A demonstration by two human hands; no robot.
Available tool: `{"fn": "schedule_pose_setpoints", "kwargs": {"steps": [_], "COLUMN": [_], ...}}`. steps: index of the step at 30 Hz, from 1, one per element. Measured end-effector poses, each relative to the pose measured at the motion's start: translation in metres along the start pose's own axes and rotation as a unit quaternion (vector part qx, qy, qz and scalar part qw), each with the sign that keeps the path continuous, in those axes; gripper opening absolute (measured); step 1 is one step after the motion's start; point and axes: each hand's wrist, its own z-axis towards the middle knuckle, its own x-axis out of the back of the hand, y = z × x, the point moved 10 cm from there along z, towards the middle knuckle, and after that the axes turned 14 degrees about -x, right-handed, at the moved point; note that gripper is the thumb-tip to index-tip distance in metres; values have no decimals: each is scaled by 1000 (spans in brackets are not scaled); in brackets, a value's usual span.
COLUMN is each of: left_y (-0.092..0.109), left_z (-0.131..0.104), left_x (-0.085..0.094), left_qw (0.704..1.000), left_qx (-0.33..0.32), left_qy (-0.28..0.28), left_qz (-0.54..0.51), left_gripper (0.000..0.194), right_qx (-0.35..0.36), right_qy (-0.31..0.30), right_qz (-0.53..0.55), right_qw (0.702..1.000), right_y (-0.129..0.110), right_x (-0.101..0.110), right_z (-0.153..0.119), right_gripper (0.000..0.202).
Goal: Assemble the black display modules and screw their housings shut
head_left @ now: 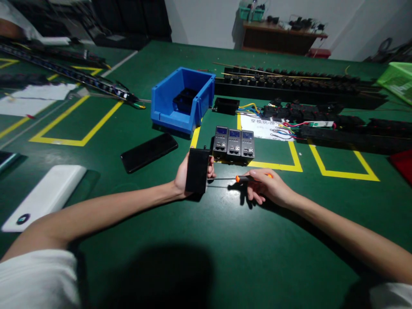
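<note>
My left hand (182,175) grips a flat black box-shaped module (197,171), its dark face turned up. In my right hand (265,186) is a screwdriver (243,178) with an orange and black handle. The screwdriver's shaft points left, and its tip meets the module's right edge; the exact contact point is too small to make out. Just beyond my hands stand several grey modules (234,143) in a row, with small dark screens and ports. A black phone (149,152) lies to the left of my left hand.
Behind the phone stands a blue bin (175,122) holding black parts. Black rails with wires (302,113) run along the right, over a printed paper sheet (257,127). A white power-bank-like device (48,193) lies at left. Another person's arm (13,30) shows far left.
</note>
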Motion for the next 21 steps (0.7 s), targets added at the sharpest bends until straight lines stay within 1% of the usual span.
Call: {"fn": "schedule_pose_setpoints", "kwargs": {"steps": [3,8,10,11,13,16,19,21], "left_y": [0,-1,-1,-1,-1,0,0,0], "left_z": [0,1,1,1,1,1,0,1], "left_x": [2,7,8,9,9,9,8,8], "left_qw": [1000,1000,1000,1000,1000,999,1000,1000], "left_qx": [1,10,14,14,12,7,7,6], "left_qy": [-1,7,13,17,22,25,21,21], "left_qz": [2,-2,-8,-11,-14,-19,-22,-21], "left_gripper": [64,66,65,65,63,63,66,68], "right_qx": [-11,21,48,76,155,264,326,347], "right_qy": [-6,26,37,47,71,102,134,155], "right_qz": [-82,-217,-263,-288,-338,-408,-477,-505], "right_qw": [997,976,963,954,926,868,805,775], "right_y": [1,-4,-8,-12,-22,-30,-28,-26], "right_x": [1,6,5,3,-1,-9,-14,-16], "right_z": [-3,-10,-11,-13,-18,-29,-37,-41], "right_gripper": [43,35,36,36,32,30,35,37]}}
